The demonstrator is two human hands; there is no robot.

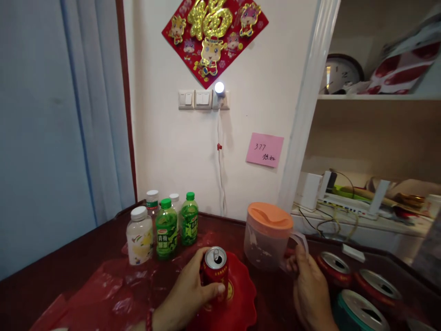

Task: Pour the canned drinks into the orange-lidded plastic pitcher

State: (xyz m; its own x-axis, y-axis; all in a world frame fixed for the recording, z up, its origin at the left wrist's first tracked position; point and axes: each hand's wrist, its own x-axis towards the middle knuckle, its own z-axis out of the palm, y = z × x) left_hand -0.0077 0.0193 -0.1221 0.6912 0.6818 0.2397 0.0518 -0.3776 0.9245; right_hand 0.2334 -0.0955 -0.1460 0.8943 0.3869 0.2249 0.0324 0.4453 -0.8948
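Observation:
My left hand [195, 287] is wrapped round a red soda can [216, 276], whose opened top faces up. The can is upright over a red scalloped plate [241, 301]; whether it rests on the plate I cannot tell. At the right, my right hand [310, 285] grips the handle of a clear plastic pitcher [263, 243] with an orange lid [270, 215]. The pitcher stands upright behind the plate, and its lid is on.
Several bottles, including a green drink bottle [166, 230] and a white-capped bottle [139, 236], stand back left. A red plastic bag [99, 294] lies before them. Several opened cans, one teal [360, 312], stand at the right. A shelf [413, 227] holds a router.

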